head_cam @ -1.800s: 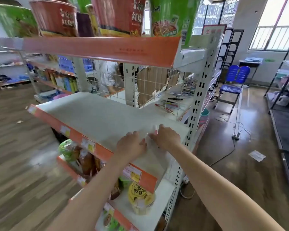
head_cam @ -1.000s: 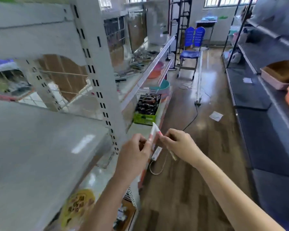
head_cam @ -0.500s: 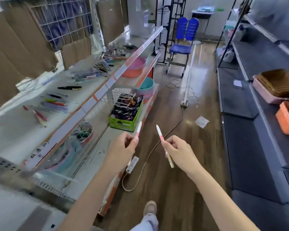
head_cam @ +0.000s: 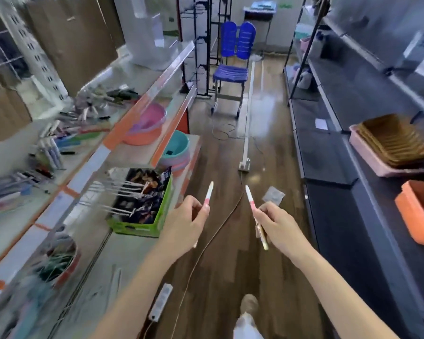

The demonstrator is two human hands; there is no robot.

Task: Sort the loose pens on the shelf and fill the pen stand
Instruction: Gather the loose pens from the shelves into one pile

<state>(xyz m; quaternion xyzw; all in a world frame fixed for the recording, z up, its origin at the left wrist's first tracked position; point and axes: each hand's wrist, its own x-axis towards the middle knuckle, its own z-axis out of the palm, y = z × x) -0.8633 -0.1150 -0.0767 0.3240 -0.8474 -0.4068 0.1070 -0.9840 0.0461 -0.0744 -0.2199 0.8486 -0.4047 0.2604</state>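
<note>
Both bare forearms reach forward from the lower edge of the view, converging slightly toward the middle. Left hand (head_cam: 185,223) raised about chest height, back of hand toward the camera, fingers curled, thumb and forefinger pinching a slim white pen (head_cam: 208,195) low on its barrel; the pen points up and away. Right hand (head_cam: 278,226) level with the left, well apart from it, fingers curled round a second pen (head_cam: 251,201), which runs through the fist, tip slanting up and to the left, tail end showing below the palm. Wrists straight. One shoe (head_cam: 249,304) shows below, between the arms
</note>
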